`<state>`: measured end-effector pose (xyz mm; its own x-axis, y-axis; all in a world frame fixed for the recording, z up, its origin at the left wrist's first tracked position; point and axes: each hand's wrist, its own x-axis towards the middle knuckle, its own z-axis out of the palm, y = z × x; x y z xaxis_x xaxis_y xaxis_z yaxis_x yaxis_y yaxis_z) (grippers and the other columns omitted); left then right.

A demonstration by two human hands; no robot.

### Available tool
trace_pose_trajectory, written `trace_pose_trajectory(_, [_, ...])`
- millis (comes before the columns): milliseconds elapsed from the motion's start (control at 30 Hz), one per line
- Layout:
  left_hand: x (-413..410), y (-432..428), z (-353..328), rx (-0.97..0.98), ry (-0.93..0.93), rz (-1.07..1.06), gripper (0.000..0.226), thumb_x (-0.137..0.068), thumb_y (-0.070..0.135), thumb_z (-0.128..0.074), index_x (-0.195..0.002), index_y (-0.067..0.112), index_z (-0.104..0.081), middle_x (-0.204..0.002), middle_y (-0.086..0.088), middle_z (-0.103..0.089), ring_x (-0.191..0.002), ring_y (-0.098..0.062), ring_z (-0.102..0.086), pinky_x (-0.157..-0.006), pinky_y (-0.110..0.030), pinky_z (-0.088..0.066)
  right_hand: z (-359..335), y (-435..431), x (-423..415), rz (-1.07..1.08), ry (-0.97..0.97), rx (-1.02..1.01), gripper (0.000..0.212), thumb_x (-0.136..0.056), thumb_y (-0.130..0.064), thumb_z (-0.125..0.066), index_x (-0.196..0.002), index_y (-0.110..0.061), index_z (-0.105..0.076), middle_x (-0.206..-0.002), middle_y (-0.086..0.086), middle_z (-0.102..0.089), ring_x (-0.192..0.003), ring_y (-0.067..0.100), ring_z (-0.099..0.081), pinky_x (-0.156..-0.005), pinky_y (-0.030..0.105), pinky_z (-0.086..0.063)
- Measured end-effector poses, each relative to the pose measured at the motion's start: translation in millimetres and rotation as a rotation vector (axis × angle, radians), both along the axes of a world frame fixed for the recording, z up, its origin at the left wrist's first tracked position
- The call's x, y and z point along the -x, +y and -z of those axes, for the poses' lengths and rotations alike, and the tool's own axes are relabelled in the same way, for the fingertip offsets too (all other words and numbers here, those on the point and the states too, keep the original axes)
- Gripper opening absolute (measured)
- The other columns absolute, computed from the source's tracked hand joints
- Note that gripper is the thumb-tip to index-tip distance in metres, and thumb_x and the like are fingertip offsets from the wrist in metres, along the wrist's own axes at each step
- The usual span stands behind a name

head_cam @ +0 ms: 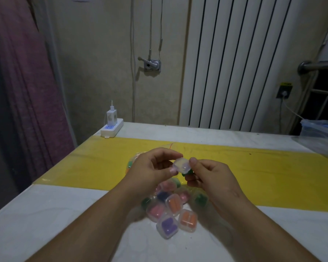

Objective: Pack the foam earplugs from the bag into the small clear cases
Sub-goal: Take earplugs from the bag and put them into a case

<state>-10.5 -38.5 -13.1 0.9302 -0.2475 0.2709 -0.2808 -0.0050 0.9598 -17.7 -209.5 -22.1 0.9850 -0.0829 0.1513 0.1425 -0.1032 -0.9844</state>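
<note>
- Nearest me, a pile of closed clear cases [170, 210] lies on the white table [45, 224]; I note purple, orange, pink and green earplugs inside.
- Above the pile, my left hand [151, 167] and right hand [210, 174] meet, fingertips pinched on one small clear case [181, 165], raised off the table.
- Green earplugs [187, 173] sit under that case, against my right fingers.
- Beyond the pile, behind my left hand, the earplug bag [133, 160] rests on the yellow sheet [254, 167].
- Far left of the pile, a power strip [112, 128].

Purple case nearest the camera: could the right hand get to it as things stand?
Probably not yet: the purple case lies uncovered, but the right hand and left hand together hold a clear case.
</note>
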Motion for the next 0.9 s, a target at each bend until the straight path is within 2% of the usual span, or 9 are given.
trace_pose_trajectory(133, [3.6, -2.3, -2.3, -0.024, 0.009, 0.019, 0.046, -0.073, -0.013, -0.073, -0.109, 0.016, -0.068, -0.092, -0.004, -0.066, -0.072, -0.012, -0.063, -0.069, -0.029, -0.059, 0.5, -0.9, -0.9, 0.035, 0.024, 0.038, 0.034, -0.091, -0.036, -0.063, -0.076, -0.007, -0.074, -0.065, 0.006, -0.068, -0.064, 0.019, -0.062, -0.072, 0.042, -0.056])
trace_pose_trajectory(200, [5.5, -4.0, -3.1, -0.059, 0.017, 0.013, 0.044, -0.072, -0.009, -0.076, -0.106, 0.019, -0.072, -0.09, 0.004, -0.069, -0.074, -0.007, -0.067, -0.067, -0.021, -0.056, 0.3, 0.0, -0.4, 0.033, 0.044, 0.039, 0.036, -0.092, -0.036, -0.062, -0.077, -0.006, -0.073, -0.07, 0.012, -0.07, -0.064, 0.021, -0.062, -0.072, 0.044, -0.056])
trace_pose_trajectory(267, [5.2, -4.2, -3.0, -0.069, 0.007, -0.019, 0.04, -0.07, -0.006, -0.079, -0.101, 0.019, -0.074, -0.093, 0.004, -0.071, -0.081, -0.005, -0.069, -0.069, -0.019, -0.055, -2.0, 0.6, 0.7, 0.023, 0.06, -0.028, 0.037, -0.095, -0.032, -0.058, -0.077, -0.003, -0.072, -0.074, 0.018, -0.069, -0.064, 0.023, -0.061, -0.067, 0.041, -0.053])
trace_pose_trajectory(400, [2.7, -2.2, -2.4, -0.074, -0.016, -0.072, 0.039, -0.067, -0.005, -0.082, -0.096, 0.021, -0.074, -0.092, -0.007, -0.071, -0.083, -0.017, -0.07, -0.076, -0.032, -0.06, -5.4, 1.2, 3.1, -0.06, 0.077, -0.133, 0.036, -0.096, -0.027, -0.056, -0.085, 0.004, -0.07, -0.072, 0.013, -0.066, -0.065, 0.022, -0.06, -0.062, 0.034, -0.051])
trace_pose_trajectory(533, [2.7, -1.4, -1.7, -0.075, 0.001, -0.061, 0.042, -0.07, -0.006, -0.079, -0.099, 0.024, -0.074, -0.089, -0.004, -0.074, -0.086, -0.017, -0.071, -0.08, -0.036, -0.06, -1.9, -1.5, 2.1, -0.1, 0.056, -0.089, 0.024, -0.089, -0.022, -0.066, -0.081, -0.001, -0.075, -0.064, 0.003, -0.063, -0.068, 0.019, -0.059, -0.069, 0.034, -0.051])
trace_pose_trajectory(633, [1.7, -2.1, -0.8, -0.064, -0.024, -0.06, 0.046, -0.077, -0.002, -0.076, -0.109, 0.03, -0.071, -0.104, 0.008, -0.072, -0.093, -0.009, -0.069, -0.084, -0.03, -0.058, -2.5, -2.3, 2.7, -0.032, -0.026, 0.007, 0.012, -0.085, -0.023, -0.072, -0.081, -0.013, -0.077, -0.072, 0.001, -0.071, -0.071, 0.015, -0.062, -0.073, 0.035, -0.054])
trace_pose_trajectory(700, [-0.8, -2.0, -0.1, -0.066, -0.035, -0.07, 0.039, -0.082, 0.007, -0.073, -0.11, 0.034, -0.071, -0.108, 0.012, -0.071, -0.093, -0.007, -0.067, -0.085, -0.029, -0.057, -3.1, -1.0, 3.9, 0.037, -0.123, 0.132, 0.006, -0.08, -0.026, -0.077, -0.082, -0.02, -0.076, -0.078, -0.005, -0.073, -0.071, 0.009, -0.065, -0.072, 0.03, -0.055])
trace_pose_trajectory(800, [-2.8, -1.0, 0.3, -0.072, -0.007, -0.09, 0.025, -0.086, 0.016, -0.072, -0.104, 0.032, -0.074, -0.099, 0.009, -0.073, -0.089, -0.009, -0.068, -0.084, -0.032, -0.057, -1.9, 1.1, 3.6, 0.08, -0.246, 0.253, 0.012, -0.076, -0.022, -0.082, -0.084, -0.026, -0.074, -0.086, -0.007, -0.072, -0.076, 0.004, -0.067, -0.071, 0.021, -0.055])
trace_pose_trajectory(900, [-3.2, -2.3, 1.9, -0.065, -0.012, -0.094, 0.021, -0.084, 0.009, -0.073, -0.099, 0.023, -0.074, -0.09, 0.004, -0.075, -0.086, -0.008, -0.069, -0.08, -0.027, -0.057, -1.9, 1.9, 4.2, 0.102, -0.244, 0.251, 0.014, -0.077, -0.018, -0.08, -0.085, -0.027, -0.073, -0.087, -0.009, -0.072, -0.076, 0.001, -0.067, -0.069, 0.017, -0.052])
